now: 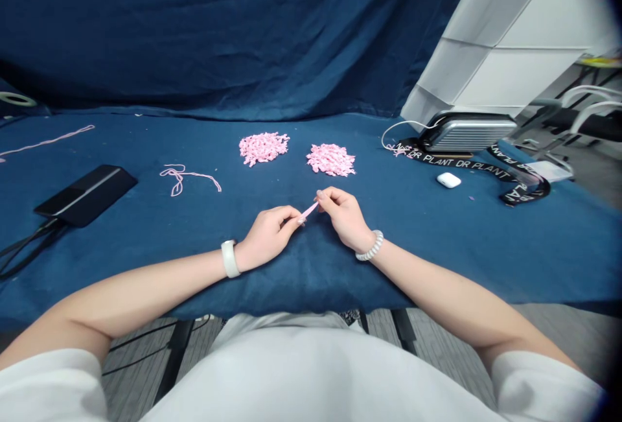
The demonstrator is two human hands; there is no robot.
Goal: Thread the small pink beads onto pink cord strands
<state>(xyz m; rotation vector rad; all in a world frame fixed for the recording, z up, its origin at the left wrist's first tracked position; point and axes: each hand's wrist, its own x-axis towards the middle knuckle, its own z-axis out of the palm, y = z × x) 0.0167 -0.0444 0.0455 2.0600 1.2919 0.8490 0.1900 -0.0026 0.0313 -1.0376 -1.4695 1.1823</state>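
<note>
White shirt [311, 373] nearest; both hands [269, 237] [344, 220] pinching pink strip [310, 209], two pink piles [264, 148] [331, 159] beyond.

The table [413, 240] in front of you was covered in blue cloth. A left pink heap [263, 148] and a right pink heap [331, 159] lay apart near its middle. To your left lay loose pink string [181, 174], a black device [87, 195] and a pink cord [46, 142]; to your right, a ribbed silver case [471, 133], a lettered black strap [440, 161] and a small white case [448, 179].
</note>
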